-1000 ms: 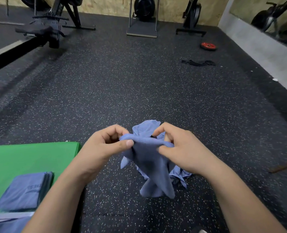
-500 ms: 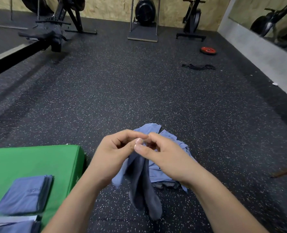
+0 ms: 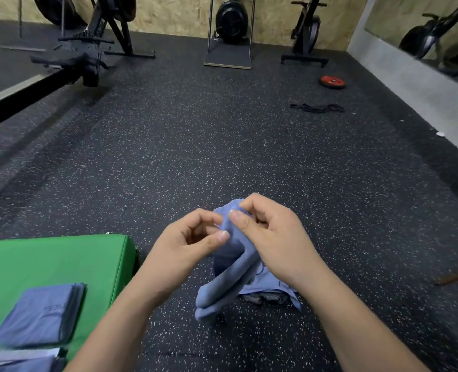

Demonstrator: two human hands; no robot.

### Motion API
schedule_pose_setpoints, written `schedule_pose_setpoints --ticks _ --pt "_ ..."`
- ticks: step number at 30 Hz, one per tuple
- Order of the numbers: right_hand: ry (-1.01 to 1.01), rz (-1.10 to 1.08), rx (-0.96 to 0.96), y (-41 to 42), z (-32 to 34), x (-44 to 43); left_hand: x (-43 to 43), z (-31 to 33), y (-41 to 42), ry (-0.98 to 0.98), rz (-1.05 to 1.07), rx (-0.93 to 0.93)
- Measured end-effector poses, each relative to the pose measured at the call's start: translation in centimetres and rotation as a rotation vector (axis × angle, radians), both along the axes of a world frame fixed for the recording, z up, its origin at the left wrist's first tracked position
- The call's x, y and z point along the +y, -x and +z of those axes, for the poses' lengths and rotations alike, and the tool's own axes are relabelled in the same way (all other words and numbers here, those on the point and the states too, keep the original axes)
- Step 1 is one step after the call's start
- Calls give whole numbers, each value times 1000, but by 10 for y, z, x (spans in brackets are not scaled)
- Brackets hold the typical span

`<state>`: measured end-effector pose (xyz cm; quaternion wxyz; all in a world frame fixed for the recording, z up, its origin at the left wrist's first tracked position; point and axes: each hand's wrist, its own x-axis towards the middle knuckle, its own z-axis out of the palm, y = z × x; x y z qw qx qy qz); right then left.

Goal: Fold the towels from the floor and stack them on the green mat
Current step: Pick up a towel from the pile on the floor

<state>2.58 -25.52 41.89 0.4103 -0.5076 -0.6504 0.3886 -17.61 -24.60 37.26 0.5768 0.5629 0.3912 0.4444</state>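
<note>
A blue towel (image 3: 226, 280) hangs bunched in the air in front of me. My right hand (image 3: 273, 237) pinches its top edge between thumb and fingers. My left hand (image 3: 187, 245) pinches the same edge just to the left, thumb tip against the cloth. Under the hanging towel, more loose blue towels (image 3: 273, 287) lie on the black floor. At the lower left is the green mat (image 3: 61, 261), and on it a stack of folded blue towels (image 3: 42, 315). Another folded towel (image 3: 18, 363) shows at the bottom left corner.
Black speckled rubber floor all around. A rowing machine (image 3: 69, 60) stands at the far left, gym machines (image 3: 229, 30) along the back wall. A red weight plate (image 3: 332, 81) and a black strap (image 3: 316, 108) lie far right. A grey wall (image 3: 415, 84) runs along the right.
My hands came together at the towel's top edge and then lifted a little. The towel now hangs in a narrower bunch, its lower end swung to the left.
</note>
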Motion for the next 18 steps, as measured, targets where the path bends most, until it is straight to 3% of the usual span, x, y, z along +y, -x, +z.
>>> schedule_pose_setpoints --ticks 8,18 --pt "-112 -186 146 -30 11 7 0 -31 9 68 -299 330" --pt "-181 -380 126 -68 15 13 21 -39 37 -2 46 297"
